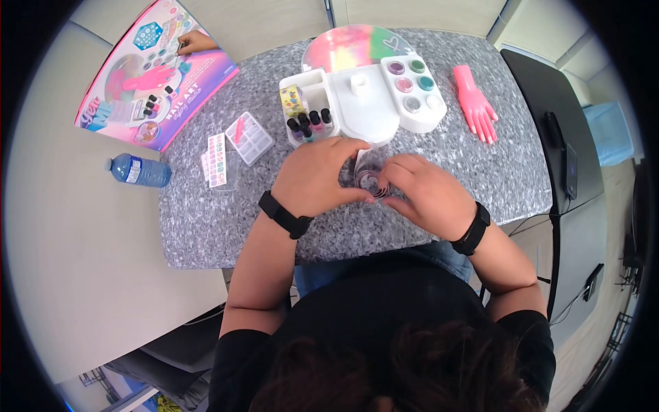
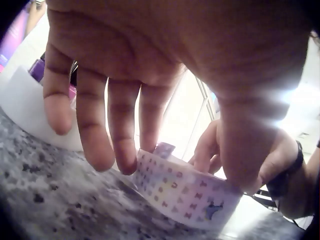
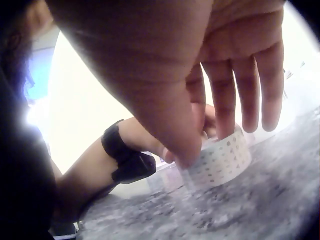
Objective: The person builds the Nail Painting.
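A loosely coiled strip of stickers (image 1: 371,180), clear with rows of small printed shapes, stands on edge on the speckled table between the two hands. My left hand (image 1: 309,175) holds it from the left, with the thumb at the near side and the fingertips at the far side; its printed face (image 2: 185,192) shows in the left wrist view. From the right, my right hand (image 1: 429,196) pinches the coil's edge between thumb and fingers. In the right wrist view the outer turn of the coil (image 3: 220,162) sits below those fingertips.
Ahead stands a white nail station (image 1: 371,123) with glitter pots (image 1: 404,84), polish bottles (image 1: 315,119) and a yellow patterned roll (image 1: 292,99). A pink model hand (image 1: 473,103) lies right. Left are sticker sheets (image 1: 217,160), a compartment tray (image 1: 250,139), a water bottle (image 1: 141,170) and a box (image 1: 154,75).
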{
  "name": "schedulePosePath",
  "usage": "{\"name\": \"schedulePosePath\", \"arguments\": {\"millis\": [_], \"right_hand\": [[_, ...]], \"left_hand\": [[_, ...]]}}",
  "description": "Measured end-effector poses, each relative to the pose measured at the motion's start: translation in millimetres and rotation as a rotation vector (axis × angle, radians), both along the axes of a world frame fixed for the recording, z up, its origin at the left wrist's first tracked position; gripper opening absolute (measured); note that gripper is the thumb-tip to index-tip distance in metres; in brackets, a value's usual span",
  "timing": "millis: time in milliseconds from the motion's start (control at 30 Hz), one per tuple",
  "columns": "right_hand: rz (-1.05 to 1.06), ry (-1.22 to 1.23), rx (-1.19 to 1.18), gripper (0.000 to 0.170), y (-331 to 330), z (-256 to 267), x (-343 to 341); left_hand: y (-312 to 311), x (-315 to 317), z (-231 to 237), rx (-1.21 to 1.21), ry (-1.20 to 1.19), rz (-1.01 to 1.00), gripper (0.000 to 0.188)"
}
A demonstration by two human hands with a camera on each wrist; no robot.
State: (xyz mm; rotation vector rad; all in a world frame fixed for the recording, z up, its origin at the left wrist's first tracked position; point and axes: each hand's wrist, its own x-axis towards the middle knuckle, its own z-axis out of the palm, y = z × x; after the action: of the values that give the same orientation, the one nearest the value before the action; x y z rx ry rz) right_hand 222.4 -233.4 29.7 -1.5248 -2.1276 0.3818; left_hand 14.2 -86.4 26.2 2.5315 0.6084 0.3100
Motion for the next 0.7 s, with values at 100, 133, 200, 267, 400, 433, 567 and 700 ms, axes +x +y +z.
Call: {"name": "schedulePosePath", "arguments": {"millis": [100, 133, 200, 267, 400, 433, 567, 700], "right_hand": [[-0.001, -0.006, 0.068, 0.031, 1.4, -1.9, 0.4], [-0.019, 0.028, -0.017, 0.034, 1.2, -0.9, 0.2], [-0.037, 0.063, -0.101, 0.037, 1.8, -0.7, -0.3], [-0.035, 0.14, -0.048, 0.039, 3.7, -1.7, -2.3], [-0.108, 0.095, 0.061, 0.047, 9.0, -3.3, -5.4], [-0.179, 0.063, 0.03, 0.048, 8.4, -2.8, -6.3], [-0.217, 0.07, -0.077, 0.05, 11.8, -14.4, -0.2], [-0.189, 0.163, 0.01, 0.046, 23.9, -8.3, -1.1]], "left_hand": [[-0.7, -0.6, 0.6, 0.005, -0.022, 0.001, 0.079], [-0.2, -0.6, 0.2, 0.005, -0.021, 0.002, 0.079], [1.6, 0.3, -1.4, -0.03, -0.044, -0.056, 0.076], [2.6, 1.3, -4.5, -0.057, -0.046, -0.085, 0.076], [1.0, 2.7, -7.9, -0.095, -0.087, -0.133, 0.079], [0.3, 3.3, -7.2, -0.094, -0.086, -0.133, 0.079], [-1.2, 5.6, -8.7, -0.147, -0.052, -0.076, 0.085], [0.2, 2.5, -3.1, -0.215, -0.189, -0.014, 0.088]]}}
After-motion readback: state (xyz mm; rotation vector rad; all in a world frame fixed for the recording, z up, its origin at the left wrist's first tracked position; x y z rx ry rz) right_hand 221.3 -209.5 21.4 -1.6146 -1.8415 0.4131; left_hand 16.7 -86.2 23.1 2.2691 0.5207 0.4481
